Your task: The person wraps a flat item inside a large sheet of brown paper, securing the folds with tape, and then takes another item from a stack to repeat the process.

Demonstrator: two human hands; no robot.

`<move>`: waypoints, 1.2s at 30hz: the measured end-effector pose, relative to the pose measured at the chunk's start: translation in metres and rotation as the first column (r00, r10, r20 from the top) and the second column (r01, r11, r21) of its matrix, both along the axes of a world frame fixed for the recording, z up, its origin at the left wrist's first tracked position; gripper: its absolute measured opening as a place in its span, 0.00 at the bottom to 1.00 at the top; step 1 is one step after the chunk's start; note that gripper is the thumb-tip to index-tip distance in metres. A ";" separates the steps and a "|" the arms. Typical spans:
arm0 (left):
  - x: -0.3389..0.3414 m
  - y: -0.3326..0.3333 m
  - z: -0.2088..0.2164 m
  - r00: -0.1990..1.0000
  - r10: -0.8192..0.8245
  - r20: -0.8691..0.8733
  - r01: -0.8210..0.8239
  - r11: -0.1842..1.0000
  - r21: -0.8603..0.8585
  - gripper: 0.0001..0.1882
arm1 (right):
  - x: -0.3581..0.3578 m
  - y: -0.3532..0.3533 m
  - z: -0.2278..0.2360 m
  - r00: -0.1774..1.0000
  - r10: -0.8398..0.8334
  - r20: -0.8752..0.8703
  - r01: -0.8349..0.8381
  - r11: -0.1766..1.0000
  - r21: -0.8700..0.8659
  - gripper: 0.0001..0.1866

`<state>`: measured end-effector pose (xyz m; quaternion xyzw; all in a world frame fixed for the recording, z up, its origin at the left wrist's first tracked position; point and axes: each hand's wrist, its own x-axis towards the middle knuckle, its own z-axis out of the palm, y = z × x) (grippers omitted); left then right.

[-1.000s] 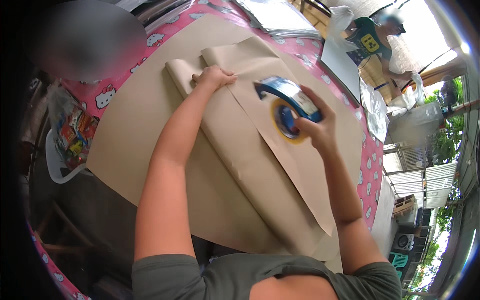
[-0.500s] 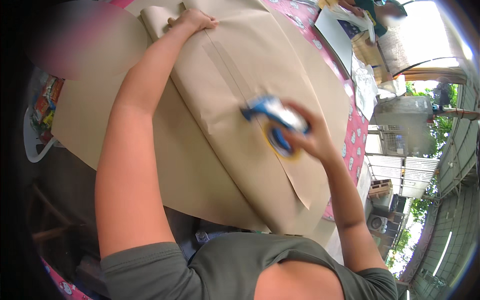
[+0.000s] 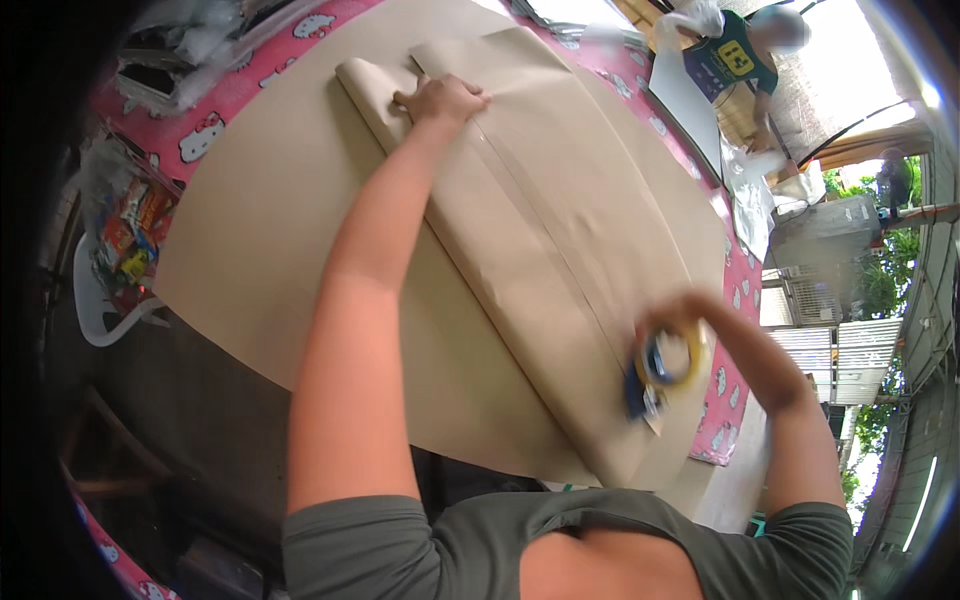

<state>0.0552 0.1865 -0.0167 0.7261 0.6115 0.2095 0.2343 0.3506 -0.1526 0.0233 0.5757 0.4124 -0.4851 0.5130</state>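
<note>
A large folded parcel of brown kraft paper [image 3: 590,210] lies across a bigger brown sheet [image 3: 270,200]. Clear tape [image 3: 530,205] runs lengthwise down its seam. My left hand [image 3: 447,100] presses on the far end of the seam, thumb and fingers apart on the paper. At the near right end, my right hand [image 3: 675,315] grips a blue tape dispenser [image 3: 637,392] with a yellow-edged roll, somewhat blurred by motion. The dispenser is tilted down at the paper near the seam's end; whether it touches cannot be made out.
Pink patterned cloth [image 3: 205,140] covers the table beneath. At left, a white plastic chair [image 3: 90,300] holds colourful packets [image 3: 140,235]. A flat white-topped board [image 3: 685,110] and clear plastic wrap [image 3: 745,195] lie along the right edge. Another person [image 3: 735,65] stands beyond it.
My right hand has drawn the dispenser along the seam toward me and to the right, and the tape strip is longer. My left hand stays on the far end; the view has shifted.
</note>
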 end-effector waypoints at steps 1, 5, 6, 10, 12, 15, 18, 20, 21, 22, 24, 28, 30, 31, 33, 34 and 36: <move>0.000 -0.002 0.004 1.000 -0.020 0.007 0.020 1.000 0.005 0.14 | 0.004 -0.044 0.004 0.999 0.023 0.036 -0.022 1.000 -0.011 0.27; 0.016 -0.011 0.013 0.999 -0.027 0.023 0.024 0.994 0.103 0.15 | 0.061 -0.191 0.108 0.965 0.111 -0.237 -0.048 0.965 0.257 0.15; 0.010 -0.010 0.003 1.000 -0.019 -0.001 0.019 0.986 0.163 0.16 | 0.055 -0.188 0.142 0.991 0.106 -0.076 -0.074 0.938 0.338 0.13; -0.022 0.005 -0.020 0.979 0.094 0.180 -0.200 0.603 0.773 0.18 | 0.071 -0.193 0.179 0.695 -0.696 0.182 0.118 0.359 0.926 0.29; 0.006 -0.023 -0.007 0.992 0.059 -0.114 0.058 0.586 0.808 0.23 | 0.108 -0.233 0.138 0.655 -0.745 0.127 -0.050 0.125 0.991 0.46; 0.063 -0.118 0.026 0.765 -0.510 -0.393 0.600 0.786 0.147 0.27 | 0.157 -0.276 0.062 0.626 -0.750 0.211 -0.314 0.005 0.949 0.47; 0.055 -0.198 0.014 0.629 -0.642 -0.438 0.730 0.682 0.049 0.31 | 0.169 -0.257 0.008 0.590 -0.752 0.294 -0.374 0.068 0.925 0.46; 0.051 -0.253 0.005 0.603 -0.660 -0.449 0.761 0.645 0.074 0.32 | 0.177 -0.258 -0.021 0.590 -0.744 0.313 -0.383 0.083 0.920 0.45; 0.046 -0.273 -0.004 0.561 -0.658 -0.502 0.790 0.607 0.089 0.32 | 0.176 -0.248 -0.031 0.526 -0.792 0.309 -0.391 0.098 0.915 0.45; 0.053 -0.301 0.005 0.495 -0.691 -0.526 0.809 0.587 -0.009 0.32 | 0.173 -0.229 -0.026 0.544 -0.780 0.309 -0.492 0.002 0.871 0.44; 0.059 -0.356 0.014 0.469 -0.758 -0.453 0.850 0.526 0.000 0.31 | 0.163 -0.187 -0.010 0.577 -0.756 0.309 -0.636 -0.178 0.751 0.43; 0.036 -0.366 0.002 0.319 -0.948 -0.023 0.947 0.319 -0.036 0.27 | 0.170 -0.054 -0.014 0.967 -0.216 -0.133 0.013 -0.481 0.876 0.23; 0.024 -0.372 -0.025 0.709 -0.504 0.493 0.466 0.860 0.209 0.23 | 0.167 -0.001 -0.021 0.910 -0.240 -0.339 0.278 -0.257 0.926 0.24; 0.023 -0.371 -0.028 0.811 -0.307 0.497 0.293 0.950 0.108 0.23 | 0.160 0.005 -0.027 0.868 -0.278 -0.412 0.376 -0.176 0.910 0.24; 0.012 -0.350 -0.019 0.892 0.120 0.436 -0.119 0.992 -0.030 0.22 | 0.137 0.033 -0.016 0.766 -0.329 -0.553 0.571 -0.050 0.820 0.24; 0.007 -0.336 -0.014 0.858 0.324 0.398 -0.322 0.944 -0.075 0.22 | 0.132 0.039 -0.009 0.761 -0.303 -0.574 0.580 -0.078 0.811 0.24; 0.009 -0.322 -0.040 0.771 0.376 0.513 -0.422 0.906 -0.031 0.22 | 0.117 0.030 -0.012 0.742 -0.275 -0.611 0.604 -0.121 0.788 0.24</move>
